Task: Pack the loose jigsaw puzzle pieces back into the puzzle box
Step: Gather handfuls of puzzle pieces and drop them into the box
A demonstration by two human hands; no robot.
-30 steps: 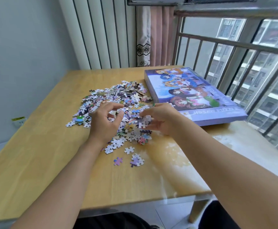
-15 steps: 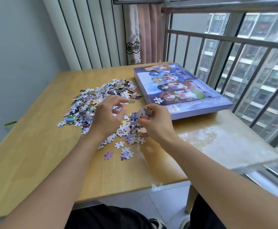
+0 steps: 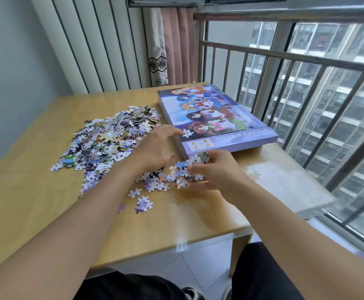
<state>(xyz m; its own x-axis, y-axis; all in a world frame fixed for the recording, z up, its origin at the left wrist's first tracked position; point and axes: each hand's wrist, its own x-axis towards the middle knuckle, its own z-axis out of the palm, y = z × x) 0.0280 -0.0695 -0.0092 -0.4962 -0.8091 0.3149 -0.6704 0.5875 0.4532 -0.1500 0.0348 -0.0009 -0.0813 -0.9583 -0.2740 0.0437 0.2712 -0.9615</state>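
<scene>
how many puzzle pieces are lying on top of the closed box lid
1. A single white puzzle piece lies on the puzzle box lid near its front left corner, just beyond the left hand fingertips. None seem hidden.

Bare forearms, no sleeves; dark trousers point(image 3: 261, 276) and dark shoes point(image 3: 193, 293) (white-edged soles).

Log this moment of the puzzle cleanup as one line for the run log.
stage: gathering | right hand: holds clump of puzzle pieces | left hand: fingers extended toward puzzle box | box: lid on | pile: on table
</scene>
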